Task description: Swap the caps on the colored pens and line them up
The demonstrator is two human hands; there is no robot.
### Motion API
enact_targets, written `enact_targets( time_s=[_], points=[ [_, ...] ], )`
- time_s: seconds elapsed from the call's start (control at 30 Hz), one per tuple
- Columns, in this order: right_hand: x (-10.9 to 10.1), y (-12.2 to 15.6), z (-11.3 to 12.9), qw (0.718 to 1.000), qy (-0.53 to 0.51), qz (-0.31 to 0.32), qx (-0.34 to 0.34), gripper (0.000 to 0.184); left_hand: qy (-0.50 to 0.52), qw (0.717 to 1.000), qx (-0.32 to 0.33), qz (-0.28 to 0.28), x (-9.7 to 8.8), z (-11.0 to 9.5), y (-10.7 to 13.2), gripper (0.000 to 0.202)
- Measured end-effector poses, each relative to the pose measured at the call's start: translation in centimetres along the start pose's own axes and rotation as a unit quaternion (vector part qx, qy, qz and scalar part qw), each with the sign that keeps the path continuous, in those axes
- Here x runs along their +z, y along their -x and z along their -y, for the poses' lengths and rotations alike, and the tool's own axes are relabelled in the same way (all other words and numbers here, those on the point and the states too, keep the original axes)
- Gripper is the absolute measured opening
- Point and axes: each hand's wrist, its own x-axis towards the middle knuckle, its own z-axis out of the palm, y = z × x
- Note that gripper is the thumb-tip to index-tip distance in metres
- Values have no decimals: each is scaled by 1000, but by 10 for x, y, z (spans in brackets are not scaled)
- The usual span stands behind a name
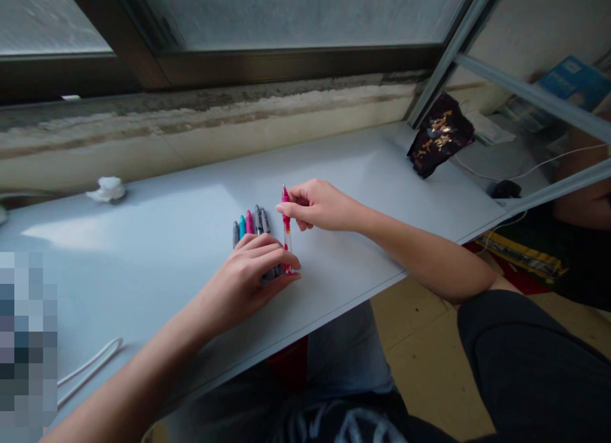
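A pink pen (286,224) with a clear lower barrel points away from me over the white desk. My right hand (321,205) pinches its pink upper part between thumb and fingers. At its near end, my left hand (258,265) has thumb and fingertips closed about the pen. Several other pens lie side by side just left of it, partly covered by my left hand: grey ones (259,219), a teal one (242,225) and a pink one (249,222).
On the right of the desk (143,239) stands a dark crinkled packet (440,135) beside a metal frame (529,86). Crumpled white tissue (109,188) lies near the wall, and a white cable (95,360) at the lower left. Another person's arm (585,175) shows beyond the frame.
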Motion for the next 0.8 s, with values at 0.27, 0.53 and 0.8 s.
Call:
enact_targets(
  time_s=[0.27, 0.53, 0.8],
  points=[
    [-1, 0, 2, 1000, 26, 5, 6, 29, -13, 1000, 9, 16, -1, -4, -1, 13],
    [-16, -4, 2, 952, 285, 37, 105, 31, -176, 978, -65, -92, -1, 2, 1, 29],
    [-14, -1, -1, 925, 362, 13, 112, 46, -306, 938, -161, -17, 5, 0, -1, 39]
  ],
)
